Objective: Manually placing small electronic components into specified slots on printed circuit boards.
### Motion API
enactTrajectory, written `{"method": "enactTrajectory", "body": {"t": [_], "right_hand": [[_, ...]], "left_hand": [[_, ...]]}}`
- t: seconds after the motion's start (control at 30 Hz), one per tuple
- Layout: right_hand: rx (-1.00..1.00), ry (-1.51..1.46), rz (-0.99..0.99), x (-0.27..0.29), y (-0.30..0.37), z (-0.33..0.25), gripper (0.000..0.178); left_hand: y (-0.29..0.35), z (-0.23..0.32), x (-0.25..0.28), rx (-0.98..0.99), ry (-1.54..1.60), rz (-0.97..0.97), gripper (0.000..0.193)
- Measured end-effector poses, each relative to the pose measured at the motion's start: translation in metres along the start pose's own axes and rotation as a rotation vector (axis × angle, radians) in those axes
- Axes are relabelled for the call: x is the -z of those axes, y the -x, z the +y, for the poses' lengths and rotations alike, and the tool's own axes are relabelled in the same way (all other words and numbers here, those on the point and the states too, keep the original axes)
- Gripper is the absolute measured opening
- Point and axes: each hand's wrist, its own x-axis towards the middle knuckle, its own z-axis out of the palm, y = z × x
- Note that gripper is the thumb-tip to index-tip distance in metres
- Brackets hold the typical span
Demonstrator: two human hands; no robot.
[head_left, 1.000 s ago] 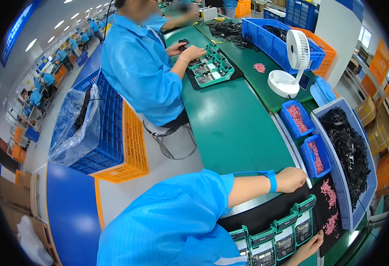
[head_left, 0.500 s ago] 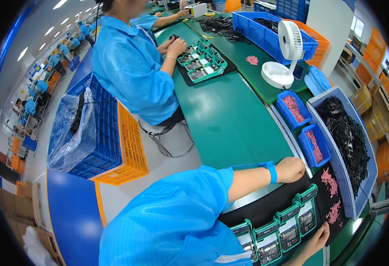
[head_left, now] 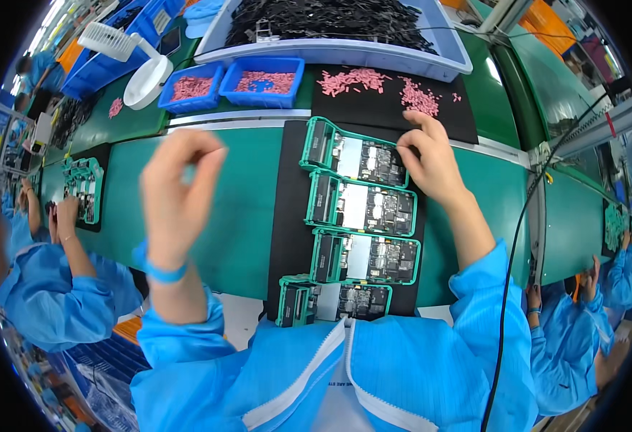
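Note:
My left hand [head_left: 179,191] is raised over the green table, left of the black mat. It is blurred by motion, its fingers curled in toward the thumb; anything inside them is hidden. My right hand [head_left: 431,158] hovers at the right end of the farthest green frame [head_left: 357,155], thumb and forefinger drawn together, another fingertip near a pile of small pink pieces [head_left: 418,97]. I cannot make out what it pinches. Several such green frames with circuit boards, one of them a middle frame [head_left: 362,205], lie in a column on the black mat [head_left: 289,209].
Two blue bins [head_left: 262,101] of pink pieces stand beyond the mat, beside another pink pile [head_left: 352,81]. Behind is a large grey-blue tub [head_left: 316,54] of black parts. A white fan [head_left: 146,83] stands left. A black cable [head_left: 507,302] hangs at right. Co-workers sit on both sides.
The view has swung from the left neighbour to the mat in front of me. My left hand, closed before, is now lifted and blurred. My right hand stays near the frames' end and the pink pieces.

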Motion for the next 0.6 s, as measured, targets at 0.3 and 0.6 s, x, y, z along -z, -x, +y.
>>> {"method": "enactTrajectory", "body": {"t": [0.3, 0.6], "right_hand": [[0.136, 0.146, 0.008, -0.009, -0.003, -0.005, 0.006], [0.327, 0.376, -0.095, -0.006, -0.012, -0.011, 0.01]], "left_hand": [[0.013, 0.076, 0.09, -0.436, -0.05, 0.183, 0.011], [-0.057, 0.068, -0.032, -0.607, -0.091, -0.384, 0.01]]}}
